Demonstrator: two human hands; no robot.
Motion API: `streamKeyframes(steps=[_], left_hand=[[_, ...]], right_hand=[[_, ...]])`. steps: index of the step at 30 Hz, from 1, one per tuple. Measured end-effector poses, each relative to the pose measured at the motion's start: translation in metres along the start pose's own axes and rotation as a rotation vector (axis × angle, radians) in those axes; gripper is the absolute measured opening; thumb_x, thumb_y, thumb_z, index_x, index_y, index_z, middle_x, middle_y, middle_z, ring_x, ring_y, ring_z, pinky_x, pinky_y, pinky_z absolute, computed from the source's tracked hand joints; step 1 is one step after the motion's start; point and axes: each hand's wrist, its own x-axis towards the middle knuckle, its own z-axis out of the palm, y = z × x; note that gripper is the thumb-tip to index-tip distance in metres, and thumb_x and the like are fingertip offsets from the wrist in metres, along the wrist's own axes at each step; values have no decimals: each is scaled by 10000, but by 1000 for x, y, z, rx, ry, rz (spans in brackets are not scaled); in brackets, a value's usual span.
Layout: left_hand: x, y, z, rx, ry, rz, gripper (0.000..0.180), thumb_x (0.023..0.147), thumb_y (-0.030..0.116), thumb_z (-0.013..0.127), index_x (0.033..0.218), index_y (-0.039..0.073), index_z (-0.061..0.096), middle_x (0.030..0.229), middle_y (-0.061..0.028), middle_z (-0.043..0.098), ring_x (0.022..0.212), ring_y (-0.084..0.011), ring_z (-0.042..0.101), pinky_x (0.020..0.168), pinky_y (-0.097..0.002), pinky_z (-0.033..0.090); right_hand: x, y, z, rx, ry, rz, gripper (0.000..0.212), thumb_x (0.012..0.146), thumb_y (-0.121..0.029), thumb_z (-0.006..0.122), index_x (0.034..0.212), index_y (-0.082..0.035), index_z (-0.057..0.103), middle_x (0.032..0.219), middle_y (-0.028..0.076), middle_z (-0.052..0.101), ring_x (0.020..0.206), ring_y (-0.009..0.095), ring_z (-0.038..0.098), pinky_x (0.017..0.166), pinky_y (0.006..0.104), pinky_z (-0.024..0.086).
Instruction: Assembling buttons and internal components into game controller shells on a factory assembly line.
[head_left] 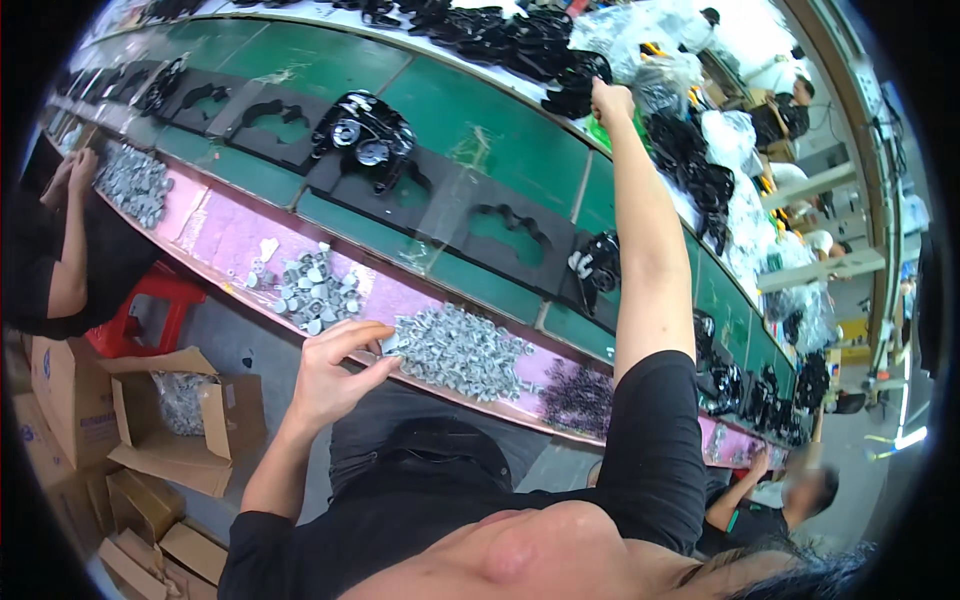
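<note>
Between thumb and fingertips, my left hand [340, 368] pinches a small grey plastic cap [390, 344]. It is over the near ledge, beside a heap of small grey plastic parts [460, 350]. My right arm is stretched far across the bench. At its end my right hand [612, 102] is closed on a black plastic part [580, 82] at the edge of a long heap of black parts; its fingertips are partly hidden. A glossy black gamepad-like shell [365, 138] rests on a dark foam holder, and another black shell [596, 265] lies near my right forearm.
Foam holders with cut-outs [508, 240] line the green belt [465, 95]. The pink ledge [225, 225] bears larger grey caps [312, 290] and small dark parts [578, 398]. Cardboard boxes [185, 415] and a red stool [155, 305] stand at left. Co-workers' hands [78, 170] are at the far left.
</note>
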Motion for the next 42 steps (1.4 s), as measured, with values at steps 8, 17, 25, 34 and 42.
streamKeyframes(steps=[8,17,25,34,42], left_hand=[[-2,2,-10,-14,78,-35,339,776,9,871,1098,-42,776,1024,-134,788,837,-192,727,784,-311,578],[-1,9,3,-55,7,28,348,785,-16,858,1122,-40,772,1044,-129,779,864,-175,720,823,-307,579],[33,44,19,79,-38,288,350,800,43,880,1125,-26,769,1039,-140,784,858,-209,741,792,-321,597],[54,43,68,309,-113,472,319,830,61,848,1123,-32,760,1069,-161,771,868,-282,734,763,-357,592],[55,50,71,355,-218,378,218,859,81,803,1056,-10,786,1010,-176,776,900,-354,744,812,-417,597]], right_hand=[[-53,-28,-35,101,207,38,542,908,-418,563,946,81,774,790,231,774,786,336,795,881,444,612],[-188,36,-129,1054,-171,-66,248,912,-121,523,1082,33,617,777,155,636,475,278,577,392,397,473],[-407,99,-138,834,-473,44,288,1018,-200,727,1161,50,732,893,36,732,678,89,664,511,250,502],[-477,109,-125,770,-341,-160,345,1063,-102,660,1384,23,668,1077,41,725,768,43,587,665,207,511],[-497,124,-116,609,-175,-258,366,1061,-96,658,1414,1,657,1002,58,727,668,41,571,553,213,489]])
